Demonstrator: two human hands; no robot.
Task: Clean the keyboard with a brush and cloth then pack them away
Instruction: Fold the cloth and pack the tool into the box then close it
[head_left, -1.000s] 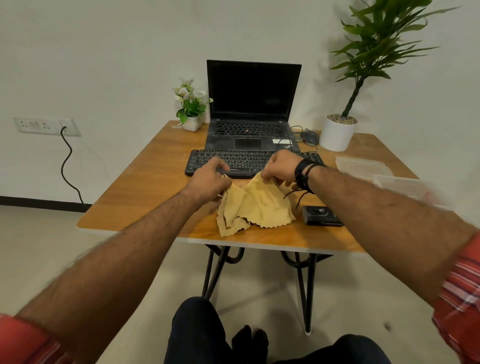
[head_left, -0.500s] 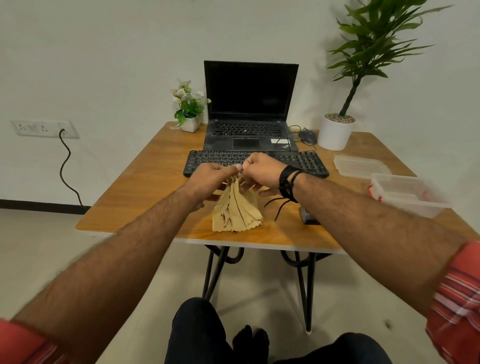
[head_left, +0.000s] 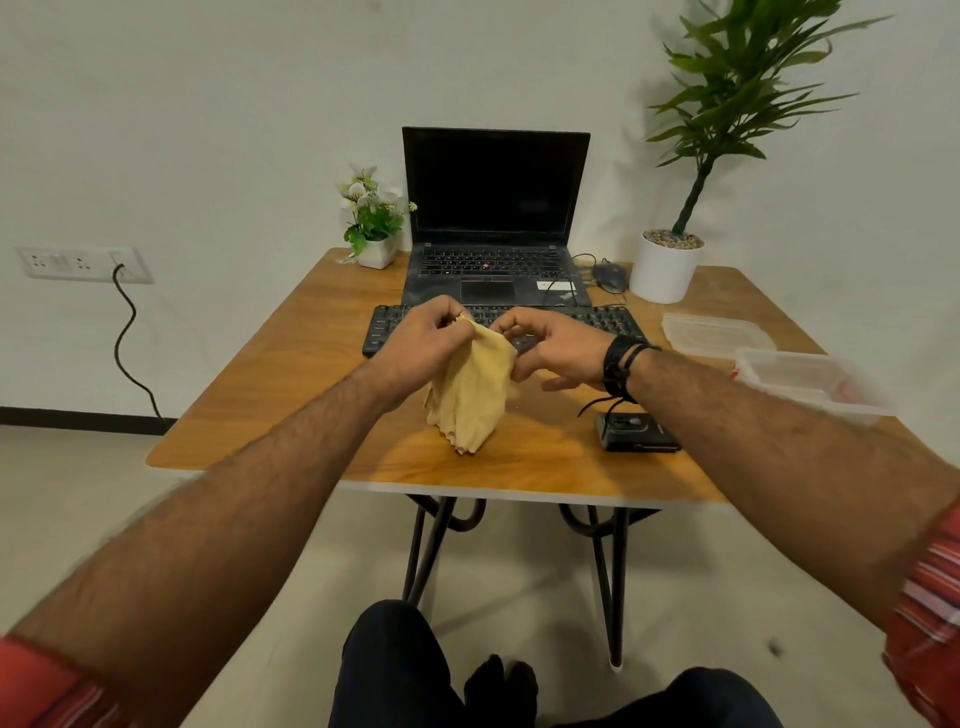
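Two hands on the cloth: left hand pinches its top, right hand grips its edge, just before the keyboard, cloth hanging down to the bench.

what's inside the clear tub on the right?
The clear tub is motion-blurred; only a red patch shows at its near-left corner. No brush is visible inside. Its lid lies apart behind it.
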